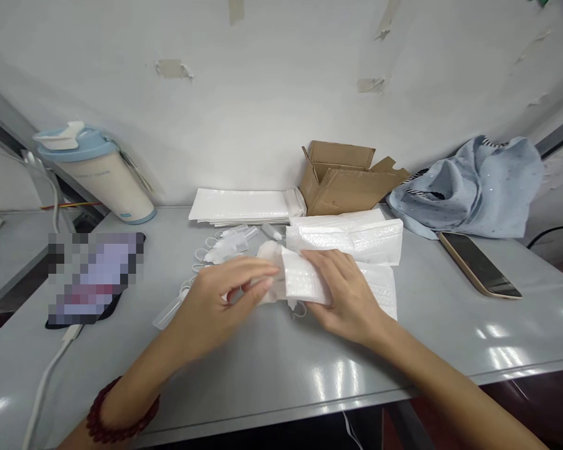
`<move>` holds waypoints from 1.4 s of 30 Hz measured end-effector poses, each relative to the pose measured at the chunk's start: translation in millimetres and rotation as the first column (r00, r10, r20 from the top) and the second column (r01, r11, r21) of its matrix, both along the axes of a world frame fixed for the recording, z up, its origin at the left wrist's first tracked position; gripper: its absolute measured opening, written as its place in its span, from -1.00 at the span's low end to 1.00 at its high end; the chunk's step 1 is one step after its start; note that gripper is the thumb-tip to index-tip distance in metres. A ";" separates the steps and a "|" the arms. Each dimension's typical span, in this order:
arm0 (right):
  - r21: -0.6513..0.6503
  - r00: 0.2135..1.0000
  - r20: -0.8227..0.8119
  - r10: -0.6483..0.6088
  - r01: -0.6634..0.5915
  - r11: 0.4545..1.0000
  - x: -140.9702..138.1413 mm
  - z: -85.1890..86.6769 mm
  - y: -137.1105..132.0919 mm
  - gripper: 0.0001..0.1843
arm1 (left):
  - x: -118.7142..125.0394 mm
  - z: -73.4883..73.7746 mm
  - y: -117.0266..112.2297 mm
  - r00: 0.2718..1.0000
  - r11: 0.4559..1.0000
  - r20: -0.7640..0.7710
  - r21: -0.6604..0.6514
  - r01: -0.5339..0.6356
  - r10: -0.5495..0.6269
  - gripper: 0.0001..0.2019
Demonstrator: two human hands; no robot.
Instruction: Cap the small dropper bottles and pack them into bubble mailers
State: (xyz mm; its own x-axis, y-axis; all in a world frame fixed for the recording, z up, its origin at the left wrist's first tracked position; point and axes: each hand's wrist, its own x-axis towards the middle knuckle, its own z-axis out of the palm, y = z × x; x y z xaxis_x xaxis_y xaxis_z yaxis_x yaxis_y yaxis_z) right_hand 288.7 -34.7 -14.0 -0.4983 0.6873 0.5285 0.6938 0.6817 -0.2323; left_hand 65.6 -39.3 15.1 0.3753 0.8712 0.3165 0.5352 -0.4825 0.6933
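Note:
My right hand [344, 294] grips a small white bubble mailer [304, 278], thumb below and fingers on top, just above the grey table. At the mailer's left end, my left hand [237, 294] has thumb and fingers brought together in a pinch. Pale, translucent material shows around those fingertips, but what they hold is not clear. Left of the hands lie several clear plastic pieces [229, 244] with thin loops. More white bubble mailers [375, 240] are spread behind and beneath my right hand.
A flat stack of white mailers [241, 205] and an opened cardboard box [349, 187] stand against the wall. To the left are a tumbler [106, 178] and a blurred, cabled phone [98, 275]; to the right, a blue cloth bag [473, 187] and another phone [478, 265].

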 end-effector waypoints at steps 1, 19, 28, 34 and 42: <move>0.009 0.999 -0.013 -0.030 0.030 0.999 3.2 1.4 2.0 -0.40 | -0.1 0.2 -0.3 0.992 0.992 0.029 -0.004 -0.123 0.123 -0.85; -0.006 0.982 -0.080 -0.172 0.173 0.985 16.4 4.6 14.6 -0.42 | 17.6 -27.2 -2.2 0.902 0.993 -0.422 -0.101 0.052 -0.091 -0.84; -0.063 0.985 -0.062 -0.163 0.160 0.985 14.4 3.3 13.7 -0.40 | -25.5 21.8 5.7 0.793 0.848 0.304 -0.141 -0.511 0.528 -0.93; -0.113 0.998 -0.005 -0.063 0.062 0.992 8.5 3.2 7.8 -0.35 | -12.5 21.5 0.8 0.860 0.890 0.236 -0.180 -0.419 0.452 -0.94; -0.111 1.000 -0.026 -0.012 0.009 0.994 2.7 2.7 2.5 -0.34 | -6.4 16.3 2.4 0.856 0.864 0.244 -0.353 -0.359 0.455 -0.88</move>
